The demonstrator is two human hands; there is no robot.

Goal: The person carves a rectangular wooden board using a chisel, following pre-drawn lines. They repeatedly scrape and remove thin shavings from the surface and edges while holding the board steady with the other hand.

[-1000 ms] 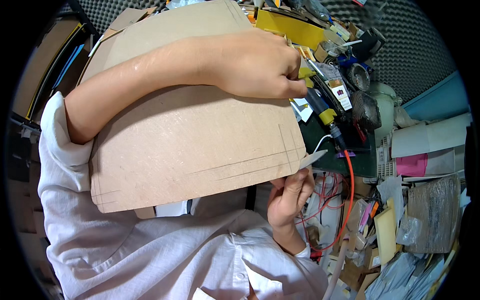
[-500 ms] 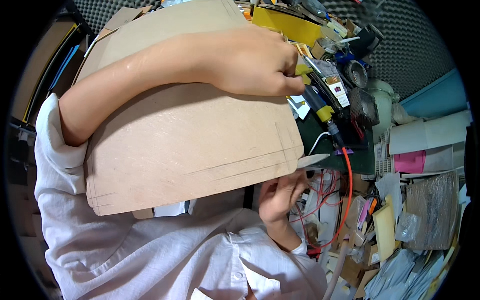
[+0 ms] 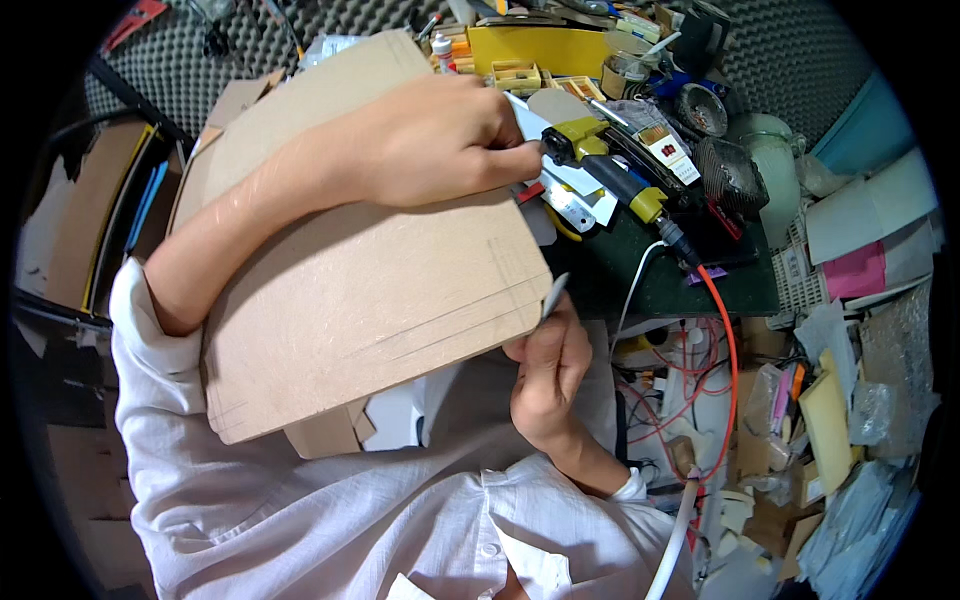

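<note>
A large light-brown board [image 3: 380, 280] with rounded corners and pencilled lines leans tilted in front of my chest. My left forearm lies across it. My left hand [image 3: 430, 145] is curled over its right-hand edge, gripping the board, with fingertips partly hidden. Below the board's near right corner, my right hand [image 3: 552, 375] is closed on a thin, flat grey strip with a pointed end [image 3: 555, 295]. The strip stands against the rounded corner; its exact kind cannot be made out. Just right of my left hand lies a yellow-and-black air tool [image 3: 600, 160].
An orange-red hose [image 3: 728, 360] runs from the air tool down past the dark green table [image 3: 690, 300]. Small boxes, a yellow bin [image 3: 535, 50] and a glass jar [image 3: 765, 170] crowd the back. Plastic bags and scraps pile up at right.
The view has shifted, so the board and both hands sit further left. The strip in my right hand has swung from nearly level to steep at the corner. My left hand keeps its grip.
</note>
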